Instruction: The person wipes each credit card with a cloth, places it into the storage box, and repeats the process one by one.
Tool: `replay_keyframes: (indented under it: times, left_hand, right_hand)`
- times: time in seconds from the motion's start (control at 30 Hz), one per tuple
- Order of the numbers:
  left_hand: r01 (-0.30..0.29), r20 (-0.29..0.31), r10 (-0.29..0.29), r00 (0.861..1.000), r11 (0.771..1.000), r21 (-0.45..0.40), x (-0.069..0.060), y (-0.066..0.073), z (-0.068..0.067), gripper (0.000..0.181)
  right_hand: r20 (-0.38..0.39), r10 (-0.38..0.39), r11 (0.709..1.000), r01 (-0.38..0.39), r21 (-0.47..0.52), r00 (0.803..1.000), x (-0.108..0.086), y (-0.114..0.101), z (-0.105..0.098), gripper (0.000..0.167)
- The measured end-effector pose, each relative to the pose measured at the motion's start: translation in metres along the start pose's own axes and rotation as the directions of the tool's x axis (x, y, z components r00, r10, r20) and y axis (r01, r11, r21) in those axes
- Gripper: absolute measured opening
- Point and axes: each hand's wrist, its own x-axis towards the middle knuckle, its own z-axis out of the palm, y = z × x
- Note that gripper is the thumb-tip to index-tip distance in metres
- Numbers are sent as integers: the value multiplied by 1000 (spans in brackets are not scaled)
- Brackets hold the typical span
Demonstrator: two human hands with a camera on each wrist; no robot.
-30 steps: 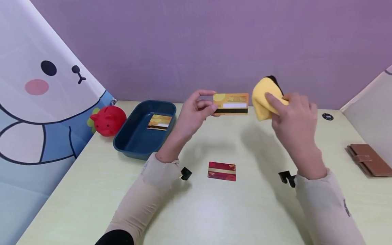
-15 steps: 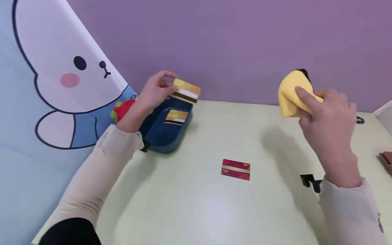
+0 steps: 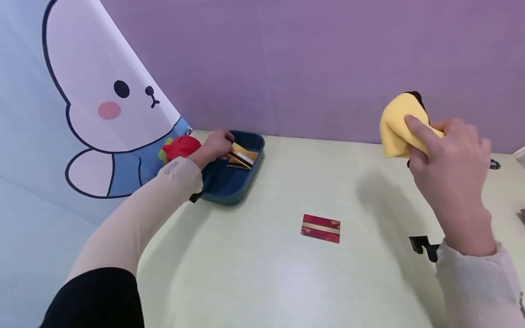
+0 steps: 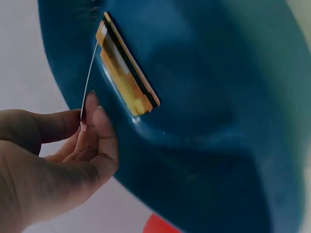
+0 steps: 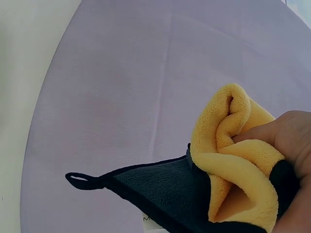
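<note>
Inside the blue tray [image 3: 229, 199], my left hand [image 3: 216, 145] pinches a yellow-orange bank card [image 3: 244, 158] by one end. In the left wrist view that card appears nearly edge-on, between thumb and fingers. Another yellow bank card [image 4: 125, 73] with a black stripe lies on the tray floor, partly covered by the held one in the head view. On the right, my right hand [image 3: 451, 180] grips a bunched cloth [image 3: 404, 123], raised above the table. The right wrist view shows its fluffy yellow side, dark grey side and hanging loop. A red card [image 3: 321, 228] lies flat mid-table.
A red piggy bank [image 3: 183, 146] stands just left of the tray, partly behind my left forearm. A black poker chip [image 3: 495, 164] lies beyond my right hand. A purple backdrop [image 3: 320, 68] borders the table's far edge.
My left hand has carried the yellow card leftward and lowered it into the tray, over the other card. My right hand still holds the cloth up. The head view has turned left.
</note>
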Motion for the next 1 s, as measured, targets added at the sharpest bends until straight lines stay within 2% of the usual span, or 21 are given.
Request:
replay_keyframes:
  times: [0.1,0.2,0.27,0.33,0.4,0.43,0.5,0.53,0.6,0.63,0.67,0.7,0.77,0.87,0.93,1.0]
  left_hand:
    - [8,0,-8,1000,1000,17,6,-1,4,47]
    - [21,9,-22,1000,996,82,8,-3,4,51]
    - [8,3,-9,1000,980,200,6,-4,2,55]
    - [-21,-12,27,1000,945,326,-2,-1,-1,58]
    - [-71,-36,95,995,904,421,-15,8,-5,61]
    - [-106,-53,146,988,883,457,-24,15,-6,63]
    - [-213,-63,273,960,856,471,-47,32,-4,65]
    - [-272,-62,340,939,838,473,-60,41,0,66]
    - [-402,-26,473,881,776,487,-87,55,15,68]
    - [-451,6,514,857,747,489,-100,60,26,70]
    - [-493,49,543,839,718,491,-113,63,38,72]
    - [-523,100,550,829,701,485,-124,65,51,73]
    - [-561,215,527,822,686,463,-141,63,78,75]
    - [-552,332,443,833,701,451,-151,55,111,76]
    - [-534,361,401,842,713,454,-151,47,128,74]
    - [-505,359,368,858,731,459,-150,41,140,71]
  right_hand:
    - [-19,10,1000,-10,3,1000,-2,-3,1,44]
    - [-23,3,1000,-4,-5,1000,-4,-6,-1,43]
    - [-15,-8,1000,8,-13,1000,-3,-8,-3,43]
    - [5,-23,1000,23,-18,1000,-2,-9,-6,44]
    - [6,-19,1000,19,-10,1000,-1,-11,-6,44]
    - [3,-14,1000,14,-6,1000,-1,-12,-6,44]
    - [-8,2,1000,-2,5,1000,0,-14,-5,44]
    - [-17,11,1000,-10,12,1000,1,-15,-5,44]
    - [-27,18,1000,-18,20,999,2,-16,-5,44]
    - [-32,23,999,-22,23,999,2,-17,-5,44]
    - [-36,25,999,-24,26,999,3,-17,-5,44]
    - [-37,24,999,-23,25,999,4,-17,-5,44]
    - [-39,26,999,-25,25,999,5,-18,-5,44]
    - [-38,34,999,-33,29,999,5,-18,-6,44]
    - [-36,39,999,-38,35,999,4,-19,-6,44]
    - [-34,43,998,-41,42,998,3,-20,-5,44]
